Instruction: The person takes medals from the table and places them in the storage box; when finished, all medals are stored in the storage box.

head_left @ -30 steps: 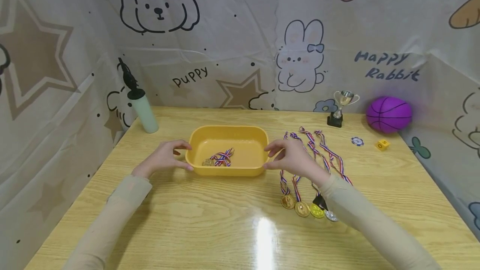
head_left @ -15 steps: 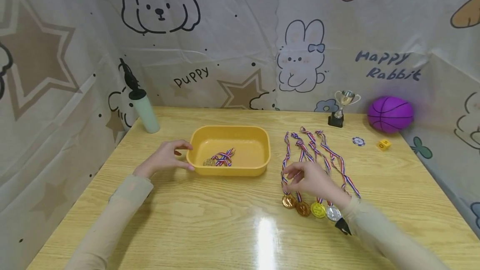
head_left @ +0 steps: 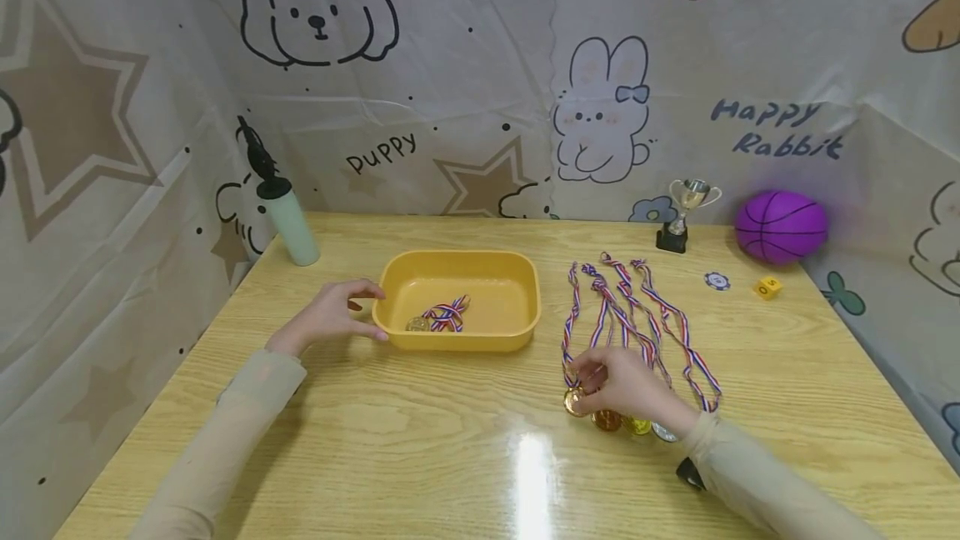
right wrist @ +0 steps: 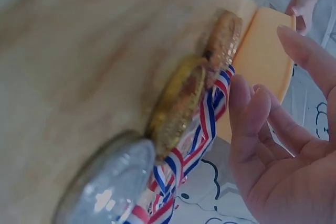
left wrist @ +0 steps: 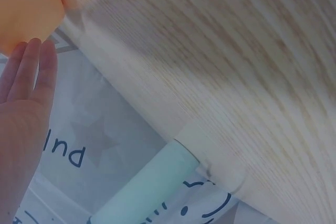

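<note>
Head view: left grip (head_left: 333,312) spread, fingertips and thumb against left end of yellow tub (head_left: 457,342), not clenched. Right of it, inside tub, ribboned medal (head_left: 417,324). Gold-coloured medal (head_left: 572,404) on counter (head_left: 420,457), at fingertips of right grip (head_left: 626,380): thumb and fingers parted, apparently nothing pinched; contact unclear. Step looks like reaching for gold-coloured medal; next move calls for pinching disc edge. Bronze-coloured medal (head_left: 607,421), yellow medal (head_left: 637,426), silver-coloured medal (head_left: 664,432) partly hidden under right grip.
</note>
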`<state>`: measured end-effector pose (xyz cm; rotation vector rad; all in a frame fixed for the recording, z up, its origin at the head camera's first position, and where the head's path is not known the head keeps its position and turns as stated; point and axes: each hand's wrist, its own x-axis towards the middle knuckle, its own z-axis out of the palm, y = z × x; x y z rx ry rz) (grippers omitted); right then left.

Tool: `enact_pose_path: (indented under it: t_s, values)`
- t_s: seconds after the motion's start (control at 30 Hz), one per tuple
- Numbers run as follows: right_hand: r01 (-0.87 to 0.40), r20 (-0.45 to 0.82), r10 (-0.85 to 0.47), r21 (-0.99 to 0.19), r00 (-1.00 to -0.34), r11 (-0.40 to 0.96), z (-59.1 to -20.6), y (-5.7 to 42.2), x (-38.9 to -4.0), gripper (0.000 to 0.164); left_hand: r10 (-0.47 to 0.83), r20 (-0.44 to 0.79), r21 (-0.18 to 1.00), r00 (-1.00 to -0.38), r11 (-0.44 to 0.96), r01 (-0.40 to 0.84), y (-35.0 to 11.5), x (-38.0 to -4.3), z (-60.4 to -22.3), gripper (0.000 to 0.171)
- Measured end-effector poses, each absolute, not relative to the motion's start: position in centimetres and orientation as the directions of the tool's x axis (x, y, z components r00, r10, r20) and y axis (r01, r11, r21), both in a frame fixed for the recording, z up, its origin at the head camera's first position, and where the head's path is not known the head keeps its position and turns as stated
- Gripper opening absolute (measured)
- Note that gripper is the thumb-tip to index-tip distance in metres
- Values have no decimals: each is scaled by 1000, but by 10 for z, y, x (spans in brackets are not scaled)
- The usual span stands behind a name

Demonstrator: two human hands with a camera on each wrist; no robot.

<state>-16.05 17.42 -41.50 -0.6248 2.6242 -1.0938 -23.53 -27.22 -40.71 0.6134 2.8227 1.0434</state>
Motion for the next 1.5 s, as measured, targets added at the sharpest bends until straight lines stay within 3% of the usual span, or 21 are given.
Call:
enact_pose_path:
  t_s: [0.53, 1.13, 1.5]
  values:
    - [-329, -52, -472, -650, -880, 685, -419, 170, -160, 44, 388, 71, 632, -919, 695, 343, -272, -237, -408, 68]
    - [-279, -116, -445, -634, -888, 722, -420, 164, -160, 43, 401, 65, 637, -914, 688, 347, -267, -240, -407, 67]
    - [-367, -50, -490, -598, -870, 713, -421, 164, -162, 36, 408, 71, 640, -910, 681, 355, -267, -240, -408, 65]
